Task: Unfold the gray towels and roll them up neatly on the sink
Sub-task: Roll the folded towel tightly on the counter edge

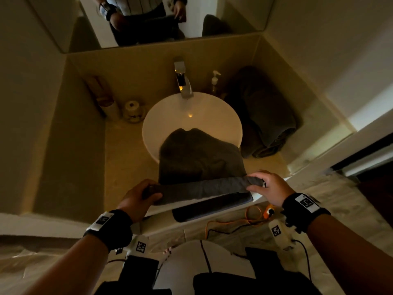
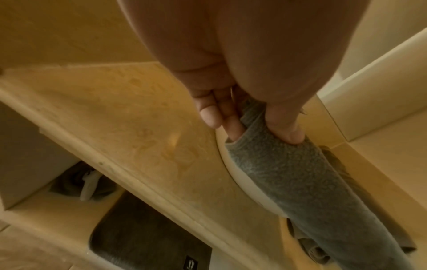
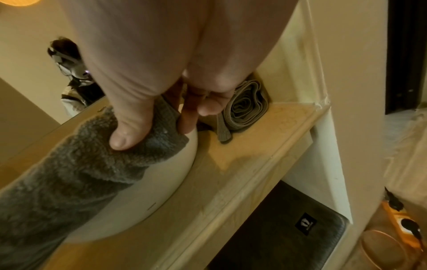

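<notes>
A gray towel (image 1: 200,158) lies across the near rim of the white round sink (image 1: 170,111), its far end drooping into the bowl. Its near edge is folded into a thick band (image 1: 204,187) held up over the counter front. My left hand (image 1: 141,195) pinches the band's left end (image 2: 272,164) between thumb and fingers. My right hand (image 1: 266,184) pinches the right end (image 3: 129,151) the same way. A rolled gray towel (image 1: 270,118) lies on the counter right of the sink, its spiral end (image 3: 245,107) seen in the right wrist view.
A chrome faucet (image 1: 182,81) stands behind the sink, with a soap pump (image 1: 215,79) to its right. A tall can (image 1: 102,92) and a small jar (image 1: 133,110) stand at the left. A dark mat (image 1: 212,207) lies under the counter. A mirror (image 1: 148,18) hangs above.
</notes>
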The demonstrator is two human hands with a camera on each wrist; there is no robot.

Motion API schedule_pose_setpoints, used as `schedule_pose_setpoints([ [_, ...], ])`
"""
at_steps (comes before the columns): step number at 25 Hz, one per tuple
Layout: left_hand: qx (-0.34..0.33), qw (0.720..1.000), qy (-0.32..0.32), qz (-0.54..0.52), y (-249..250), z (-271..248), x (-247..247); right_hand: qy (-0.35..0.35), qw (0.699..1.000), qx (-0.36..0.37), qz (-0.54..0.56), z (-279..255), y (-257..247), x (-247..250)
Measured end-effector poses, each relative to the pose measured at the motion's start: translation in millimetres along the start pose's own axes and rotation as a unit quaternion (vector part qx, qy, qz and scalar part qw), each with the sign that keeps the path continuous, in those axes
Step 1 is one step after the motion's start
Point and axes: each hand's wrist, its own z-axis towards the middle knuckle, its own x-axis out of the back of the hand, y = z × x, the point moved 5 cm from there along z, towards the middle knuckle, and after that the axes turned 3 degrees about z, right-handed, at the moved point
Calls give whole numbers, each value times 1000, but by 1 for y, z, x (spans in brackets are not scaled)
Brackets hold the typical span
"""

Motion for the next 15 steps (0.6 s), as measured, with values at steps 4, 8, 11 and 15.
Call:
schedule_pose_setpoints([
  [4,0,999,10,-52,-7,8,2,17,997,-18,76,4,-2,-10],
  [8,-10,996,16,-91,-2,13,-2,21,994,-10,103,12,3,-17],
  [11,6,995,13,-98,9,14,-7,-10,992,-14,128,23,9,-11],
  [15,30,995,16,-99,20,11,-12,-8,977,-14,213,41,21,-7],
])
